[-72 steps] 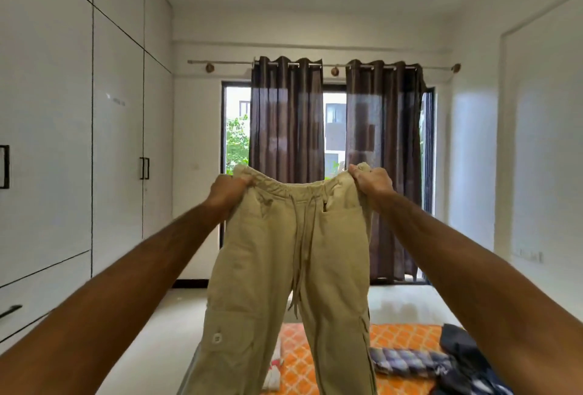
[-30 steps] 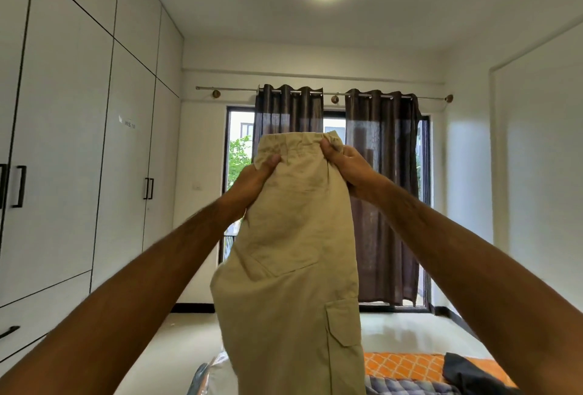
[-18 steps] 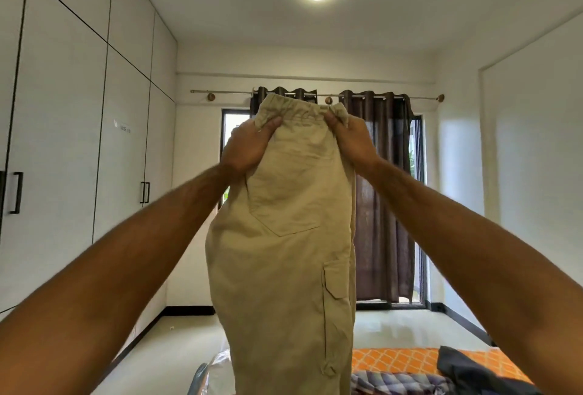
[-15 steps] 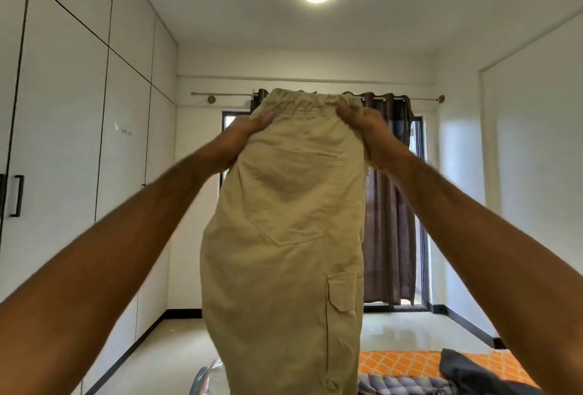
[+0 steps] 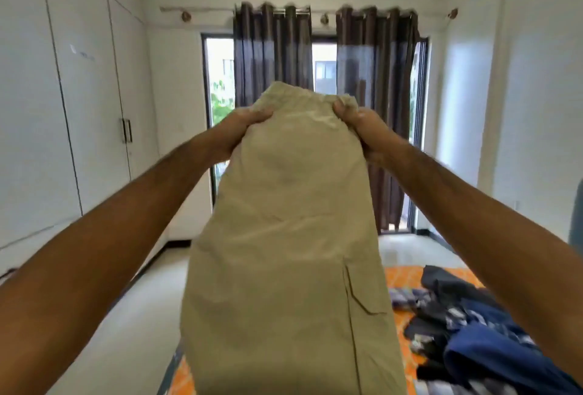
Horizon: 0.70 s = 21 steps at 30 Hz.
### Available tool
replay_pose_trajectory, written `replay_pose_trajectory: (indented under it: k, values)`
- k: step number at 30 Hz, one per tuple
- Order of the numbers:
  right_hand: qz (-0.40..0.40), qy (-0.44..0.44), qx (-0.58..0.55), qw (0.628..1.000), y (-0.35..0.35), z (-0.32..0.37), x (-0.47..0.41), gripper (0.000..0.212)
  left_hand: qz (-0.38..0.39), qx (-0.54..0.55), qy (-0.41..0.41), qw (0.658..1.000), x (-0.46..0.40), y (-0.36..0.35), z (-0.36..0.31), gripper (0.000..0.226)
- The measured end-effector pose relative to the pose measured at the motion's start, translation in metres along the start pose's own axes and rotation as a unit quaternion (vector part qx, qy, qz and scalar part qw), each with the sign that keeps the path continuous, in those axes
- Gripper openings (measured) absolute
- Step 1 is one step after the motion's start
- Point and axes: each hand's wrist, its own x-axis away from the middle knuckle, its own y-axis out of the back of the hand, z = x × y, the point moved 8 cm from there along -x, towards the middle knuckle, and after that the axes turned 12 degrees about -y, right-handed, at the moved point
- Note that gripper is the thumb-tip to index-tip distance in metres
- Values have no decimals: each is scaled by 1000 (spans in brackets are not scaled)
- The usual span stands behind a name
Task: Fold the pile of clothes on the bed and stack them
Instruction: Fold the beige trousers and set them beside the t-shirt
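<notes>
Beige cargo trousers hang in the air in front of me, folded lengthwise so one leg lies on the other, a side pocket showing at the right. My left hand grips the left end of the waistband. At the waistband's right end, my right hand grips the cloth. Both arms are stretched forward. The trousers' lower part runs out of the frame at the bottom. Behind them, at the lower right, a pile of dark blue and checked clothes lies on the bed's orange patterned sheet.
White wardrobe doors line the left wall. Pale tiled floor lies between wardrobe and bed. Dark curtains hang over a glass door at the far end. A plain white wall is on the right.
The trousers went from spread open at the waistband to folded leg on leg. My hands and view have since dropped lower, showing more of the bed and clothes pile.
</notes>
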Motion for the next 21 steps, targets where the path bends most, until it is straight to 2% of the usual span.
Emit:
replay_pose_trajectory:
  k: [2, 4, 7, 9, 12, 15, 17, 18, 19, 20, 21]
  values:
    - [4, -47, 27, 999, 15, -73, -1, 31, 15, -4, 20, 1000, 17, -13, 68, 19]
    - [43, -92, 48, 994, 25, -142, 7, 24, 60, -26, 69, 995, 41, -24, 140, 15]
    - [111, -165, 72, 977, 42, -240, 15, 27, 156, -67, 165, 972, 74, -38, 245, 48]
    - [144, -213, 103, 961, 53, -292, 20, 31, 224, -89, 214, 947, 92, -49, 295, 50]
    - [181, -287, 122, 933, 70, -358, 17, 49, 288, -84, 274, 914, 106, -70, 356, 38]
    - [204, -341, 102, 912, 87, -385, 6, 41, 333, -117, 247, 902, 90, -78, 383, 32]
    - [206, -354, 113, 905, 105, -394, -22, 38, 313, -202, 184, 910, 51, -76, 393, 45]
    - [178, -338, 133, 914, 116, -394, -45, 32, 274, -257, 137, 917, 22, -73, 395, 53]
    - [124, -308, 159, 930, 131, -398, -76, 23, 218, -307, 82, 923, -11, -71, 401, 56]
    - [36, -265, 208, 941, 147, -394, -104, 17, 153, -344, 32, 926, -40, -67, 398, 53]
    - [-82, -219, 266, 935, 167, -395, -128, 19, 93, -368, 11, 925, -66, -64, 411, 50]
